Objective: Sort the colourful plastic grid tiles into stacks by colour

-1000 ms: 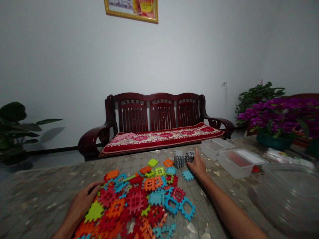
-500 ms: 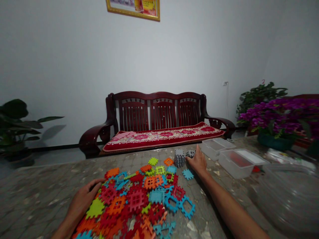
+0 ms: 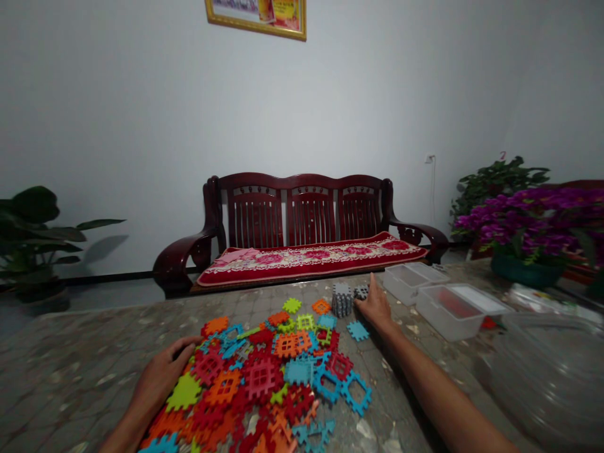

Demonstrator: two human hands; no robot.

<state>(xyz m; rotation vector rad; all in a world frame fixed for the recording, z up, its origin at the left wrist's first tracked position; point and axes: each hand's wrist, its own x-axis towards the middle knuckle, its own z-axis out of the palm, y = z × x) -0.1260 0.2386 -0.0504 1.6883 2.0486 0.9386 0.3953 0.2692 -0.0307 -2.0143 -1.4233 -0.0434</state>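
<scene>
A heap of flat, toothed plastic pieces (image 3: 264,377) in red, orange, blue and green covers the near part of the stone-patterned table (image 3: 85,371). My left hand (image 3: 163,374) lies flat on the heap's left edge, fingers slightly bent and holding nothing. My right hand (image 3: 376,303) reaches across to two stacks of grey pieces at the far side. It wraps the smaller grey stack (image 3: 361,290), thumb in front and index finger stretched along its right side. The taller grey stack (image 3: 341,300) stands free just to the left. A single blue piece (image 3: 357,330) lies under my right wrist.
Two clear plastic boxes (image 3: 410,280) (image 3: 460,308) stand right of my right hand, with a large clear lid or bowl (image 3: 552,371) nearer. Purple flowers in a pot (image 3: 528,251) fill the far right. A dark wooden bench (image 3: 302,239) stands behind the table, a leafy plant (image 3: 33,245) at the left.
My right hand has closed in round the smaller grey stack, which now shows less. My left hand has barely moved. The view has drifted slightly.
</scene>
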